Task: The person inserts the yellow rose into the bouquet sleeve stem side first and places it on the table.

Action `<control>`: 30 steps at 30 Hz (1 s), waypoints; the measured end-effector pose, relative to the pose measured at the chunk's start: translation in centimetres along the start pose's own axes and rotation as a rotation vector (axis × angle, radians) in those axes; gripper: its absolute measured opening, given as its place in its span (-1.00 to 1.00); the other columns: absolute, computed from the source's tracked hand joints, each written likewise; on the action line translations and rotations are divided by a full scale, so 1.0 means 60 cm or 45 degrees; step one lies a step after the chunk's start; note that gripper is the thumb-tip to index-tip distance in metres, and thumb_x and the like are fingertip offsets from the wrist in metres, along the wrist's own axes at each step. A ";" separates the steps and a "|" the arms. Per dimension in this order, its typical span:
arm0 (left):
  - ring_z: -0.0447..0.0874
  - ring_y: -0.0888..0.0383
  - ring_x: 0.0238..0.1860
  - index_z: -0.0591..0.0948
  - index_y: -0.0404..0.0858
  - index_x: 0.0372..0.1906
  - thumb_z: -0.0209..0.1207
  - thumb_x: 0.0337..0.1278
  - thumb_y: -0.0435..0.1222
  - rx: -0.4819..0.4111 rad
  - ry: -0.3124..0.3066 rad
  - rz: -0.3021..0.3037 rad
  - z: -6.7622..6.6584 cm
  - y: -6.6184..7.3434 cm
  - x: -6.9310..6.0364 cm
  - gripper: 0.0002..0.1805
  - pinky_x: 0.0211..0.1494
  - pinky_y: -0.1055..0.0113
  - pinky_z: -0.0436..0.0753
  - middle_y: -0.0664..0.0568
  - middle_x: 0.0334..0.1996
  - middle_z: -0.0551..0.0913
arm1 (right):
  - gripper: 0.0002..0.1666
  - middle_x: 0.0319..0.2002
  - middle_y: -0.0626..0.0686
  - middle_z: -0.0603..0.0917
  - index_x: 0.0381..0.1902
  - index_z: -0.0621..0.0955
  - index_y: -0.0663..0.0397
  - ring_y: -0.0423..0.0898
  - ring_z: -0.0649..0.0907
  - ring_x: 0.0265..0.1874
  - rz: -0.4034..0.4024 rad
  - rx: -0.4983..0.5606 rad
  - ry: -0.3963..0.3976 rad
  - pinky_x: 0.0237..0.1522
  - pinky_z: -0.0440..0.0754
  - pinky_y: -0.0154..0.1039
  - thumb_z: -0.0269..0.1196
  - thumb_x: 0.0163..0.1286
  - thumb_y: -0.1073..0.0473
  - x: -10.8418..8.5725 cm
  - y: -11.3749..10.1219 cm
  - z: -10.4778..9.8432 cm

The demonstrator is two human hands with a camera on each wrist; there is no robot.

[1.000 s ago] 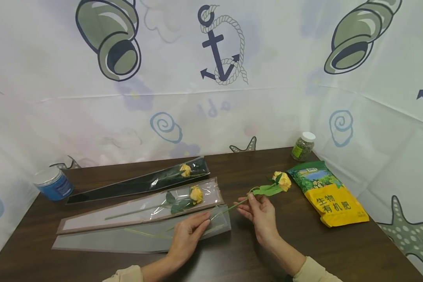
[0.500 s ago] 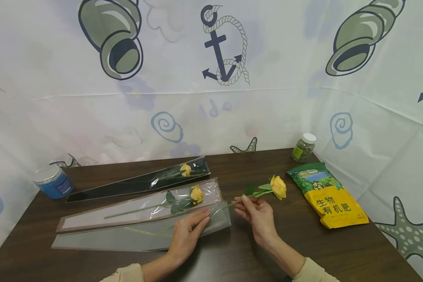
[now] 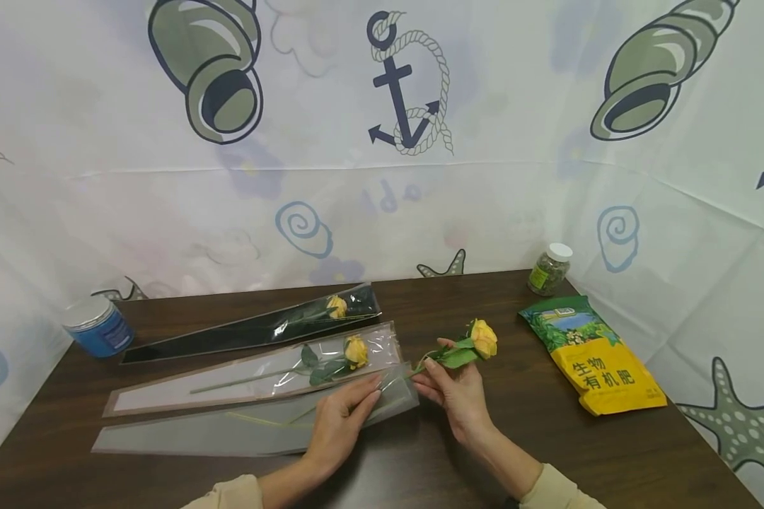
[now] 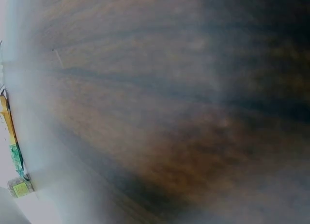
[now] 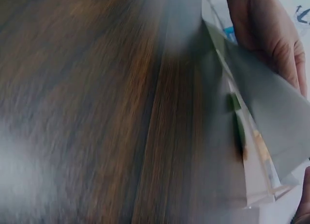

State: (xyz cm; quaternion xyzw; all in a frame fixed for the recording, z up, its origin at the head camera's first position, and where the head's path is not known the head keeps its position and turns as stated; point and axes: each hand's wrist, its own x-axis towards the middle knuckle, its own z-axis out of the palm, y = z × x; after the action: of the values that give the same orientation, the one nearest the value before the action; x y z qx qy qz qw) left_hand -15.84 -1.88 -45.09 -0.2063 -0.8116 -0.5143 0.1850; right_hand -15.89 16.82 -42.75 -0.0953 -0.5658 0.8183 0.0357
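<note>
My left hand (image 3: 340,418) pinches the mouth end of a long grey clear-fronted flower sleeve (image 3: 178,435) lying on the table. A yellow rose (image 3: 484,339) with green leaves is held by its stem between my right thumb and fingers; its stem runs leftward into the sleeve, and the bloom stays outside. My right hand (image 3: 460,403) is just right of the sleeve's mouth. In the right wrist view, the left hand (image 5: 269,35) holds the raised grey sleeve (image 5: 276,107), with part of the right hand at the edge. The left wrist view shows mostly blurred table.
Behind lie a pink-edged white sleeve (image 3: 229,389) and a black sleeve (image 3: 216,343), each with a yellow rose inside. A blue jar (image 3: 102,332) stands left. At right are a yellow-green fertilizer bag (image 3: 601,364) and a white-lidded jar (image 3: 549,272).
The right hand and rose have moved left toward the sleeve, and the stem goes deeper in. The right grip now sits near the leaves. The left hand has stayed in place.
</note>
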 end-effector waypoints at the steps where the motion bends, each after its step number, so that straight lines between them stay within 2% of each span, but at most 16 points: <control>1: 0.70 0.09 -0.09 0.73 -0.26 -0.18 0.29 0.01 -0.38 0.007 0.002 0.003 0.000 -0.001 0.000 -0.79 -0.02 0.36 0.59 0.00 -0.14 0.72 | -0.45 -0.21 0.06 0.61 0.29 0.21 0.15 -0.16 0.73 -0.40 0.000 -0.015 -0.010 -0.28 0.67 -0.27 0.07 0.39 0.38 0.000 0.000 -0.002; 8: 0.70 0.09 -0.11 0.74 -0.27 -0.20 0.29 0.00 -0.39 0.021 0.026 0.027 -0.001 -0.006 0.000 -0.80 0.00 0.42 0.57 0.00 -0.16 0.73 | -0.50 -0.12 0.04 0.55 0.26 0.30 0.29 -0.15 0.65 -0.23 -0.075 -0.159 -0.065 -0.21 0.66 -0.27 -0.04 0.50 0.09 -0.001 -0.003 -0.012; 11: 0.70 0.08 -0.10 0.73 -0.28 -0.19 0.29 0.00 -0.40 0.016 0.030 0.022 -0.001 -0.007 0.000 -0.79 -0.01 0.35 0.59 0.01 -0.16 0.73 | -0.46 -0.09 0.03 0.56 0.28 0.30 0.32 -0.17 0.64 -0.21 -0.117 -0.133 -0.067 -0.19 0.65 -0.29 -0.09 0.52 0.03 -0.002 -0.006 -0.014; 14: 0.70 0.09 -0.10 0.73 -0.27 -0.19 0.29 0.00 -0.39 0.015 0.030 0.017 -0.001 -0.008 0.000 -0.79 -0.02 0.29 0.60 0.02 -0.16 0.73 | -0.49 -0.11 0.01 0.61 0.27 0.29 0.30 -0.21 0.66 -0.23 -0.147 -0.056 -0.058 -0.16 0.65 -0.29 -0.11 0.53 0.07 -0.002 -0.009 -0.014; 17: 0.70 0.09 -0.10 0.73 -0.27 -0.19 0.29 0.00 -0.39 0.012 0.027 0.014 -0.001 -0.007 0.000 -0.79 -0.02 0.28 0.60 0.02 -0.15 0.73 | -0.63 -0.21 -0.03 0.68 0.14 0.41 0.21 -0.21 0.68 -0.28 -0.134 0.046 0.000 -0.14 0.65 -0.27 -0.05 0.50 0.12 -0.002 -0.012 -0.011; 20: 0.70 0.09 -0.10 0.74 -0.27 -0.19 0.29 0.00 -0.39 0.016 0.028 0.014 -0.001 -0.007 -0.001 -0.79 -0.02 0.31 0.60 0.02 -0.16 0.73 | -0.80 -0.33 -0.08 0.70 -0.11 0.58 0.09 -0.22 0.69 -0.37 -0.079 0.117 0.104 -0.24 0.66 -0.34 0.08 0.43 0.14 -0.002 -0.014 -0.008; 24: 0.70 0.09 -0.10 0.74 -0.28 -0.20 0.29 -0.01 -0.39 0.021 0.033 0.011 -0.001 -0.007 0.000 -0.80 -0.02 0.37 0.59 0.03 -0.16 0.73 | -0.87 -0.39 -0.20 0.70 -0.34 0.69 -0.08 -0.31 0.61 -0.40 -0.024 0.041 0.224 -0.34 0.54 -0.46 0.20 0.35 0.11 -0.001 -0.016 -0.004; 27: 0.70 0.10 -0.10 0.74 -0.27 -0.20 0.29 0.00 -0.38 0.020 0.031 0.001 -0.002 -0.007 0.001 -0.80 -0.02 0.37 0.59 0.04 -0.16 0.73 | -0.86 -0.41 -0.29 0.69 -0.38 0.70 -0.14 -0.34 0.56 -0.35 -0.005 -0.035 0.277 -0.26 0.41 -0.41 0.23 0.33 0.06 0.000 -0.015 -0.001; 30: 0.70 0.09 -0.10 0.74 -0.26 -0.20 0.29 0.00 -0.38 0.023 0.029 -0.003 -0.002 -0.006 0.002 -0.80 -0.03 0.30 0.60 0.04 -0.16 0.73 | -0.87 -0.44 -0.29 0.69 -0.39 0.70 -0.14 -0.35 0.58 -0.31 0.005 -0.008 0.310 -0.15 0.42 -0.40 0.23 0.33 0.08 0.002 -0.011 0.003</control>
State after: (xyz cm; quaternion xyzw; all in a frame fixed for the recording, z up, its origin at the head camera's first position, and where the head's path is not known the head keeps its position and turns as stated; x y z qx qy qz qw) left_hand -16.08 -2.10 -45.25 -0.1977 -0.8143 -0.5096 0.1953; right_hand -16.06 16.91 -42.11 -0.1953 -0.5597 0.7988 0.1023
